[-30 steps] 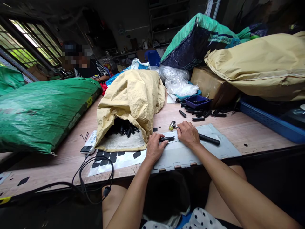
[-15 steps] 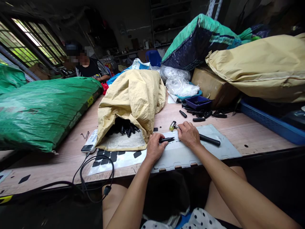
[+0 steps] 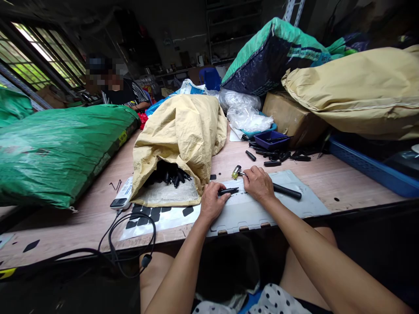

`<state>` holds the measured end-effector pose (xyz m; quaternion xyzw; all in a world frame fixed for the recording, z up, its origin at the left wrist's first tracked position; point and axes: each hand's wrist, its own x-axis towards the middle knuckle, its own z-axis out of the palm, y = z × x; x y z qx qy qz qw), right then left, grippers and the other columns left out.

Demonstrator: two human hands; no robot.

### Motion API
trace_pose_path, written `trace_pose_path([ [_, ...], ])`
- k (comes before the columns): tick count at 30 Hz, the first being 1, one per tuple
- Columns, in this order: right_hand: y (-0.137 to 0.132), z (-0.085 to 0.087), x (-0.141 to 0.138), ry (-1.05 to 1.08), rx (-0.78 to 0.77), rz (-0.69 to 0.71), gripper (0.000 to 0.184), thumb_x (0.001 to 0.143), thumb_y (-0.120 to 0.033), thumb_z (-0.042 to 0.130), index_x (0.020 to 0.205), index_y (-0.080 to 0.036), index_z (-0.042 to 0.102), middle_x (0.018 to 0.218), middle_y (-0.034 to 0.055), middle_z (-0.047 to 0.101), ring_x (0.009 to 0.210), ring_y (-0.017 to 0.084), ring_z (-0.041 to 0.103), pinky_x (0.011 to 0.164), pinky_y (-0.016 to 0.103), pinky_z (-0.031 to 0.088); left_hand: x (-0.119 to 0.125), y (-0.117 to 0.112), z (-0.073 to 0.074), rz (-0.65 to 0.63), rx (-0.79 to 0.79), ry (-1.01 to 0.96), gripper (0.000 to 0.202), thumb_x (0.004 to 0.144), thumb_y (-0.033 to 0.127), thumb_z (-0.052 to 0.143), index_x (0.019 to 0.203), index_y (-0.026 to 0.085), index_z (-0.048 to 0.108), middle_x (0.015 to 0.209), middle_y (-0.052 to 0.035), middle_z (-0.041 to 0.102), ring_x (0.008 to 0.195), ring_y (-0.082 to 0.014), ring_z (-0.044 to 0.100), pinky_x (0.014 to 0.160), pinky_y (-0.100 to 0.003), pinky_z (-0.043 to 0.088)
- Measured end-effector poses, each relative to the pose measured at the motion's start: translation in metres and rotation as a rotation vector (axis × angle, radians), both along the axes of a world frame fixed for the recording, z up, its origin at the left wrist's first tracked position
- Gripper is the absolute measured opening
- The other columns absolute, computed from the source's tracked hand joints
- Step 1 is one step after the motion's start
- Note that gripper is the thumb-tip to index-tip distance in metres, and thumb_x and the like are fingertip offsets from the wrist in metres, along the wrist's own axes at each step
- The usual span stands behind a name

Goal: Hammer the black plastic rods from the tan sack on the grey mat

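Observation:
My left hand [image 3: 212, 199] lies at the left side of the grey mat [image 3: 288, 179], its thumb and fingers closed on a slim black piece [image 3: 230, 190] with a pointed end that faces right. Close by, my right hand [image 3: 258, 182] is closed over the shaft of a hammer [image 3: 287, 191]. The hammer's metal and yellowish head sticks out at the upper left of that hand, and its black handle extends to the right across the mat. My palm hides the middle of the hammer. Both hands rest low on the mat, with a small gap between them.
An open cream sack [image 3: 183, 131] with black pieces inside stands left of the mat. Loose black parts [image 3: 273, 156] lie near a small purple tray [image 3: 271, 140]. A green sack [image 3: 65, 152], a cable [image 3: 113, 244], a blue basket [image 3: 369, 168] and a person [image 3: 122, 93] surround the work area.

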<state>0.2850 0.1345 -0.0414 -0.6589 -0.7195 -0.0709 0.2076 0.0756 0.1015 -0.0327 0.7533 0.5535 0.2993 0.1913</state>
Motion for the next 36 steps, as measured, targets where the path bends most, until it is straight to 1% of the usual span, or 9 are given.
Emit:
trace_pose_path([
  [6,-0.0004,0.0005,-0.0006,0.000,0.000,-0.005,0.024,0.095,-0.027,0.054,0.109,-0.019,0.073,0.105,0.0105,0.064,0.101,0.025,0.051,0.082,0.034,0.035,-0.0004,-0.0002,-0.0006,0.005,-0.010,0.003,0.014,0.086,0.025,0.075,0.097,0.022,0.068,0.096,-0.0025,0.062,0.094,-0.0214,0.052,0.089,-0.036,0.042],
  [18,0.0004,-0.0010,0.0003,0.004,0.006,0.001,0.026,0.096,-0.026,0.054,0.111,-0.019,0.073,0.105,0.0110,0.064,0.100,0.025,0.051,0.083,0.034,0.036,-0.0014,0.0012,-0.0011,0.001,-0.027,-0.017,0.016,0.085,0.021,0.075,0.099,0.023,0.068,0.099,-0.0017,0.063,0.095,-0.0210,0.053,0.089,-0.036,0.042],
  [25,0.0007,-0.0011,0.0004,0.002,0.015,0.006,0.025,0.095,-0.026,0.054,0.109,-0.018,0.073,0.104,0.0105,0.064,0.100,0.025,0.051,0.082,0.034,0.036,-0.0015,0.0024,-0.0032,0.005,-0.020,-0.039,0.016,0.087,0.032,0.075,0.100,0.022,0.071,0.100,-0.0027,0.064,0.097,-0.0215,0.053,0.090,-0.036,0.043],
  [32,-0.0004,-0.0008,-0.0001,-0.002,0.017,0.001,0.025,0.095,-0.027,0.054,0.109,-0.019,0.074,0.104,0.0102,0.064,0.100,0.025,0.053,0.083,0.035,0.037,-0.0013,0.0025,-0.0013,0.010,-0.044,-0.038,0.013,0.086,0.024,0.076,0.096,0.022,0.069,0.100,-0.0018,0.064,0.097,-0.0212,0.053,0.090,-0.035,0.042],
  [36,-0.0003,-0.0003,0.0020,0.035,0.002,0.015,0.028,0.093,-0.023,0.056,0.114,-0.020,0.074,0.105,0.0100,0.066,0.101,0.025,0.055,0.085,0.034,0.039,-0.0011,0.0029,-0.0007,0.011,-0.050,-0.047,0.013,0.085,0.024,0.077,0.095,0.023,0.069,0.100,-0.0013,0.064,0.097,-0.0209,0.053,0.090,-0.035,0.042],
])
